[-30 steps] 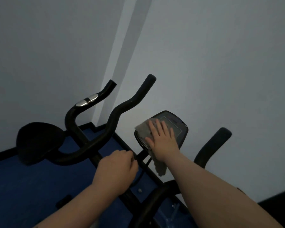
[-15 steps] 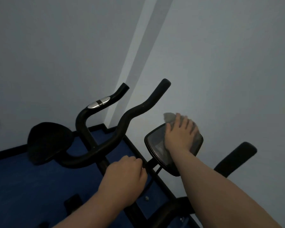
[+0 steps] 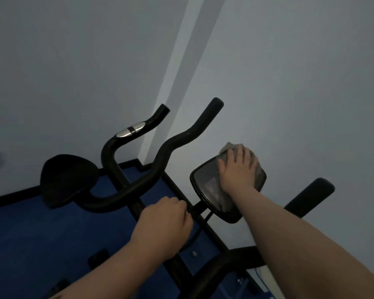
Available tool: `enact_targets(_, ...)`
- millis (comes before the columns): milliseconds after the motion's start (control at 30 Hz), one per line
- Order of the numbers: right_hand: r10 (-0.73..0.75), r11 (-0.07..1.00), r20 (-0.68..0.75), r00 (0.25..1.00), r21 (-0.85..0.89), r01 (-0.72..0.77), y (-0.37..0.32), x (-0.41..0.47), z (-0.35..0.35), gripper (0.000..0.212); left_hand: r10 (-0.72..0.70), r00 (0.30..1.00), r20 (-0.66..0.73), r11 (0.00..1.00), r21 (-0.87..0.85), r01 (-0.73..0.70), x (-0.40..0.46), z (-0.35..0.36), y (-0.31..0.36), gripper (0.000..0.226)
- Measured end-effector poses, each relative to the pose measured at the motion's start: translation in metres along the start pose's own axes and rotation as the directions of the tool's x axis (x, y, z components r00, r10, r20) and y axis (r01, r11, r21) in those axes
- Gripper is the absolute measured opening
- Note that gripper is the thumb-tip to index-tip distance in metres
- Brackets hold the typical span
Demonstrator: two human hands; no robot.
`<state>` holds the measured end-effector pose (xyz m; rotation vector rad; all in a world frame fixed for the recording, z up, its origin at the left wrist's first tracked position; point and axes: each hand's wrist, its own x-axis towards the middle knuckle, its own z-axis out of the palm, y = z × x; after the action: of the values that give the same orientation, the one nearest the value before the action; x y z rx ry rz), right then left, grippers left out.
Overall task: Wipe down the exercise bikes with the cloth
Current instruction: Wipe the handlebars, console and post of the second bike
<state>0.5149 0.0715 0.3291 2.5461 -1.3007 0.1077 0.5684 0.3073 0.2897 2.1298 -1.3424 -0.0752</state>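
A black exercise bike fills the lower half of the view, with curved handlebars (image 3: 171,145) and a dark console screen (image 3: 205,186) at centre right. My right hand (image 3: 238,169) lies flat on the upper right part of the console, pressing a grey cloth (image 3: 228,147) against it; the cloth sticks out past my fingertips and most of it is hidden under the palm. My left hand (image 3: 162,225) is closed around the bike's centre bar just below the console stem.
A second bike's black pad (image 3: 67,180) and its handlebar with a silver sensor (image 3: 131,132) stand at the left. Another padded grip (image 3: 309,195) rises at the right. Pale walls meet in a corner close behind; blue floor (image 3: 30,234) lies below.
My right hand has slid the cloth from the console's lower left up to its upper right edge. My left hand has kept its hold on the bar. The view has shifted slightly.
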Motion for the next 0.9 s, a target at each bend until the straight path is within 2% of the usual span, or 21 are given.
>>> enact_targets(67,-0.087,0.996,-0.011,0.996,0.012,0.087,-0.022,-0.014,0.004,0.061,-0.001,1.0,0.003,1.0,0.001,0.001,-0.002,0.0,-0.001,0.026)
enact_targets(133,-0.259,0.966,0.021,0.966,-0.014,0.259,-0.029,-0.04,0.012,0.062,0.003,1.0,0.003,1.0,0.001,-0.003,-0.004,-0.001,-0.002,0.025)
enact_targets(167,-0.315,0.947,0.074,0.946,-0.033,0.318,-0.026,-0.051,0.015,0.065,0.003,1.0,0.005,1.0,0.002,-0.003,-0.004,-0.001,-0.003,0.025)
enact_targets(233,-0.311,0.938,0.204,0.928,-0.094,0.335,-0.008,-0.059,0.014,0.07,0.007,1.0,0.011,1.0,0.007,-0.007,-0.003,-0.002,-0.002,0.026)
enact_targets(300,-0.17,0.965,0.276,0.946,-0.146,0.216,0.016,-0.058,0.005,0.075,0.012,1.0,0.024,1.0,0.002,-0.012,-0.002,-0.003,-0.001,0.026)
enact_targets(367,0.022,0.991,0.255,0.967,-0.131,0.012,0.035,-0.057,0.0,0.078,0.012,0.999,0.036,1.0,-0.003,-0.012,-0.003,-0.003,-0.001,0.026)
enact_targets(433,0.173,0.985,0.245,0.954,-0.058,-0.164,0.04,-0.05,0.002,0.079,0.013,0.999,0.029,1.0,0.007,-0.013,-0.004,-0.002,-0.001,0.026)
enact_targets(500,0.309,0.934,0.247,0.918,0.104,-0.343,0.028,-0.037,0.003,0.081,0.011,1.0,0.015,1.0,-0.001,-0.011,-0.003,-0.001,0.0,0.025)
enact_targets(567,0.451,0.854,0.146,0.881,0.215,-0.473,0.014,-0.023,0.004,0.075,0.009,1.0,0.005,1.0,0.005,-0.009,-0.001,0.002,0.001,0.026)
enact_targets(600,0.478,0.854,0.052,0.877,0.204,-0.478,0.01,-0.018,0.006,0.071,0.01,1.0,0.001,1.0,0.024,-0.01,-0.001,0.003,0.001,0.026)
enact_targets(667,0.416,0.906,-0.084,0.905,0.127,-0.405,0.005,-0.01,0.008,0.066,0.029,1.0,-0.005,0.997,0.075,-0.029,0.001,0.005,0.002,0.026)
enact_targets(767,0.247,0.968,-0.122,0.961,0.069,-0.24,-0.015,-0.005,0.007,0.063,0.019,1.0,0.002,0.997,0.074,-0.019,0.002,0.006,0.001,0.026)
enact_targets(833,0.039,0.999,-0.117,0.992,0.042,-0.034,-0.034,-0.015,0.013,0.06,0.008,1.0,0.014,0.998,0.061,-0.009,0.002,0.004,0.0,0.026)
enact_targets(900,-0.188,0.982,-0.125,0.974,0.008,0.19,-0.042,-0.03,0.018,0.054,-0.003,1.0,0.02,0.999,0.045,0.002,0.001,0.002,0.0,0.025)
